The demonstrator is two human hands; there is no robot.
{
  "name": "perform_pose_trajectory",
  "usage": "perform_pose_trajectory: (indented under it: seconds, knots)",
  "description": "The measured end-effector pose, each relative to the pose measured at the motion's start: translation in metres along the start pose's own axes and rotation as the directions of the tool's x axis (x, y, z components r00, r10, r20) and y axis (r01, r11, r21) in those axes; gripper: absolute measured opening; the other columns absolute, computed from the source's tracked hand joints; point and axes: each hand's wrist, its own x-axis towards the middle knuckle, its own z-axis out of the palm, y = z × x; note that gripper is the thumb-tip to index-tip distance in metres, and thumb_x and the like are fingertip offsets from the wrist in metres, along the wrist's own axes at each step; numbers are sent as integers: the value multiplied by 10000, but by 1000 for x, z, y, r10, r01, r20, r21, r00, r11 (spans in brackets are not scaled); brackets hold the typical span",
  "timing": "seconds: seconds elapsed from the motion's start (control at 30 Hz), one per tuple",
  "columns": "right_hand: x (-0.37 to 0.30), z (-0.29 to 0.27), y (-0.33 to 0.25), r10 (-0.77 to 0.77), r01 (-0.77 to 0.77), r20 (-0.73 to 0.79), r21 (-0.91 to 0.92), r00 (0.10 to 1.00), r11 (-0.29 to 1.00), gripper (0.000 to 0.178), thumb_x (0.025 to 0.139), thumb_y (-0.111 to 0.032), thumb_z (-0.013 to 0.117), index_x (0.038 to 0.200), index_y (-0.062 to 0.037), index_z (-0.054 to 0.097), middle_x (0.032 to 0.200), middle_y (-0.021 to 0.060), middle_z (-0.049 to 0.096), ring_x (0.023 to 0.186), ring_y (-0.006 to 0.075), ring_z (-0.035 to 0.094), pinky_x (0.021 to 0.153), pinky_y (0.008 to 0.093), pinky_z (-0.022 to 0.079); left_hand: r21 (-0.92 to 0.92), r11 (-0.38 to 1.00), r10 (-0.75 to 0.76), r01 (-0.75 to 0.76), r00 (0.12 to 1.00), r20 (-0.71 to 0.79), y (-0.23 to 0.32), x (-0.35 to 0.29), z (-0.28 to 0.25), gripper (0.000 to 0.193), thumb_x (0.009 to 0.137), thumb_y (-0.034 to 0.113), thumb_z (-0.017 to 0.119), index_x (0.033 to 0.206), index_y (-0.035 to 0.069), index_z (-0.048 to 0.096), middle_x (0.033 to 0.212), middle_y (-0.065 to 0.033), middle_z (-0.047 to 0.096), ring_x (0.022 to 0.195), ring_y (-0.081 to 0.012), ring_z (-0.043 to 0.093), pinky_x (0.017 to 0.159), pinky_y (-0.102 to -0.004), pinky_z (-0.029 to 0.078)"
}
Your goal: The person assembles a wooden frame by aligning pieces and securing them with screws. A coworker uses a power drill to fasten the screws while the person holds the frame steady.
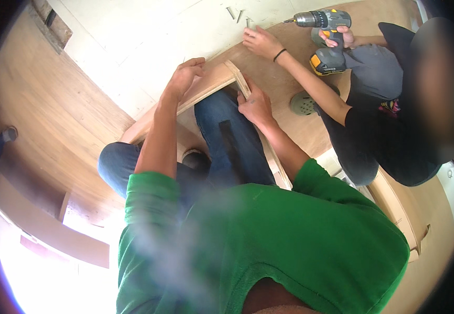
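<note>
I hold a corner of a pale wooden frame (212, 79), made of two boards that meet at an angle above my knees. My left hand (184, 78) lies on the far board with its fingers bent over the outer edge. Around the side board, just below the corner, my right hand (257, 107) is closed, thumb near the inner face. A co-worker at the right grips a cordless drill (327, 39), its bit pointing left. That person's other hand (262, 44) reaches toward several screws (234, 14) on a white surface.
A brown wooden panel (54, 89) spreads along the left. A round perforated disc (303, 103) lies on the wooden surface between me and the co-worker. Several boards (394, 209) lie at the lower right, and a curved wooden piece (54, 230) at the lower left.
</note>
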Motion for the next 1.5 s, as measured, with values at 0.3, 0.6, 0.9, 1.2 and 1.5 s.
perform_pose_trajectory:
  seconds: [0.3,0.6,0.9,1.2,1.5]
  knots:
    - [23,-35,24,-108,-170,451,533,886,829,669,1110,-406,628,1673,-61,519,1628,212,601,1540,344,537,1281,424,388,365,930,113,-44,980,-167,15,20,15,392,1013,172,692,1345,-7,800,1356,-195,787,1344,-269,687,1194,-386,489]
    - [110,-14,13,-31,-209,449,475,893,855,869,1188,-666,226,1513,-8,691,1540,261,672,1496,392,580,1282,425,406,905,418,300,-77,952,-57,18,-63,64,716,912,129,824,1582,64,581,1571,-185,663,1333,-390,710,1168,-461,549]
    - [119,-12,2,-57,-141,415,432,908,891,842,1192,-640,351,1430,83,711,1443,267,730,1413,361,658,1261,431,455,903,426,411,-52,901,-142,1,-48,78,418,761,-51,787,1150,-19,638,1302,-216,719,1244,-371,714,1075,-486,587]
    - [117,-21,-8,-20,-166,446,374,895,912,624,1219,-537,401,1366,17,648,1550,234,643,1459,329,618,1238,433,473,665,702,188,-255,967,172,23,-34,44,1059,709,90,819,1665,-35,382,1744,-294,394,1651,-446,340,1327,-599,317]
    - [106,-12,-4,-34,-221,392,586,919,780,482,1253,-394,337,1336,23,564,1521,259,640,1466,300,600,1267,407,453,491,838,98,-239,950,296,16,10,23,1336,561,270,825,1750,-10,284,1809,-297,294,1710,-426,222,1406,-571,122]
